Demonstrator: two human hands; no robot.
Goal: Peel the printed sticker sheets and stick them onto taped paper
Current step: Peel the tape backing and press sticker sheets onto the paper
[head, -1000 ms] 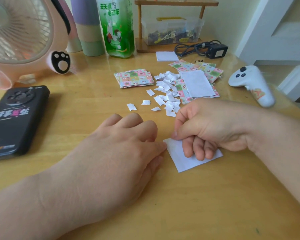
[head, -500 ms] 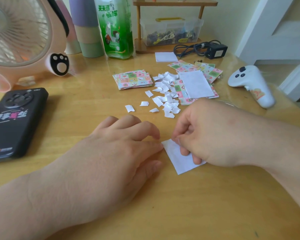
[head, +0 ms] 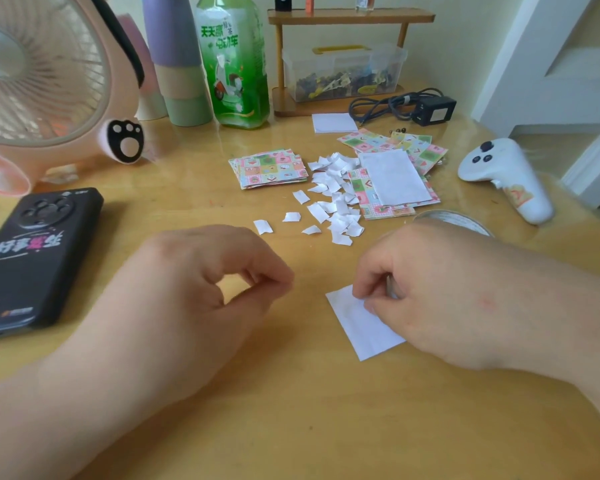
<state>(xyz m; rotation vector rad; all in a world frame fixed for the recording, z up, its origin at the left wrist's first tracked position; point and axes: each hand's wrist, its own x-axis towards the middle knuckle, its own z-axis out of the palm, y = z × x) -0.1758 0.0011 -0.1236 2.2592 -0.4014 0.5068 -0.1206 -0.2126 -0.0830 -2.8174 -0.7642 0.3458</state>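
Note:
A small white paper slip [head: 361, 327] lies on the wooden table in front of me. My right hand [head: 440, 299] rests on its right half, and the curled thumb and forefinger pinch at its upper edge. My left hand [head: 194, 289] hovers left of the slip, apart from it, with thumb and forefinger tips closed together; I see nothing between them. Further back lie a stack of printed sticker sheets [head: 271, 168], a heap of white backing scraps [head: 333, 202], and more sticker sheets [head: 371, 202] under a white sheet [head: 394, 178].
A tape roll [head: 454, 218] peeks out behind my right hand. A black phone [head: 32, 254] lies at the left, with a pink fan [head: 42, 81] behind it. A green bottle [head: 236, 64], a white controller [head: 506, 174], a charger [head: 433, 110] and a small shelf with a clear box [head: 343, 71] line the back.
My left hand has left the slip's left edge and moved left, closing thumb and forefinger together. My right hand has stayed on the slip.

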